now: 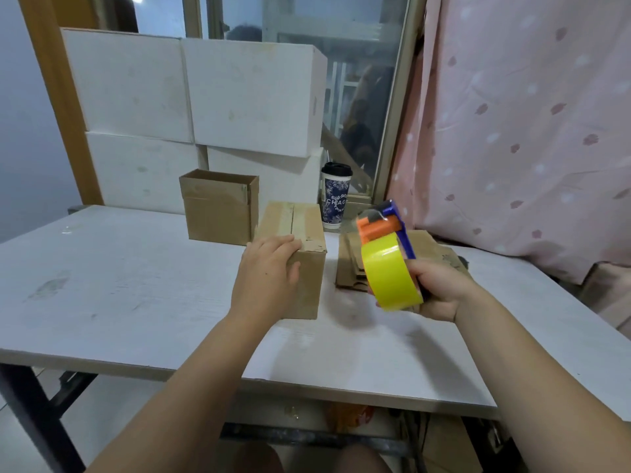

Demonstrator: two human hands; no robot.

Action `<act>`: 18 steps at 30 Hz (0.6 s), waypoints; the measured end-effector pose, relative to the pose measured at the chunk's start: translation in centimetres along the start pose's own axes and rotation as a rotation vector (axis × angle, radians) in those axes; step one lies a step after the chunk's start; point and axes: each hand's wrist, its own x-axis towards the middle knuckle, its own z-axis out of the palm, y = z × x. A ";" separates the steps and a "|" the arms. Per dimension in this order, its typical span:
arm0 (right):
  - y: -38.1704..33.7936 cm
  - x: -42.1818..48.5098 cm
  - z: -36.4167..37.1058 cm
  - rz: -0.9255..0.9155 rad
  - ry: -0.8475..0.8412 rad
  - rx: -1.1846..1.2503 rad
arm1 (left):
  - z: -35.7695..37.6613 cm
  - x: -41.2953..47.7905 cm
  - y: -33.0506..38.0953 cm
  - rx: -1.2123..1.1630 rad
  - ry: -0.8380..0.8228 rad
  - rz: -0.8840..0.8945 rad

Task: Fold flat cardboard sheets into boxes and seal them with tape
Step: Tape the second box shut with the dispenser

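The closed box (300,230) is plain brown cardboard, sitting on the white table (119,285). Its top flaps meet in a seam that runs away from the person, with a strip of clear tape along it. The near top edge looks a little scuffed and torn.

The left hand (268,268) rests on the box's near left corner. Its fingers lie fairly straight across the top and the thumb is against the front face, steadying the box rather than clutching it.

Just right of the box and raised above the table, the right hand (440,288) grips a tape dispenser (386,230). The dispenser has a blue frame and an orange head, and carries a fat roll of yellow tape (386,278). The fingers are curled round its handle.

Behind that hand, to the right of the box, lies a low stack of flat cardboard sheets (432,245). Behind the box to its left stands an open box (218,209) with its flaps upright. Behind it to the right is a lidded cup (335,196) with a blue pattern. Further back, white boxes (191,97) are stacked in two rows. A pink curtain (529,114) hangs well off to the right.
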 end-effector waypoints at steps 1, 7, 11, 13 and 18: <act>-0.6 -0.3 0.5 -0.023 0.005 0.008 | -0.1 0.0 0.0 -0.012 -0.006 -0.006; -3.8 -0.1 2.5 -0.012 -0.013 0.142 | -0.5 0.4 0.2 -0.048 -0.049 -0.062; -5.2 1.3 3.9 -0.162 0.162 0.030 | -0.9 0.8 0.2 -0.032 -0.119 -0.083; -5.8 1.7 5.3 -0.375 0.287 -0.112 | -1.1 1.1 0.0 -0.072 -0.154 -0.094; -6.6 3.4 7.8 -0.818 0.328 -0.553 | -2.3 1.6 0.9 -0.340 -0.146 -0.199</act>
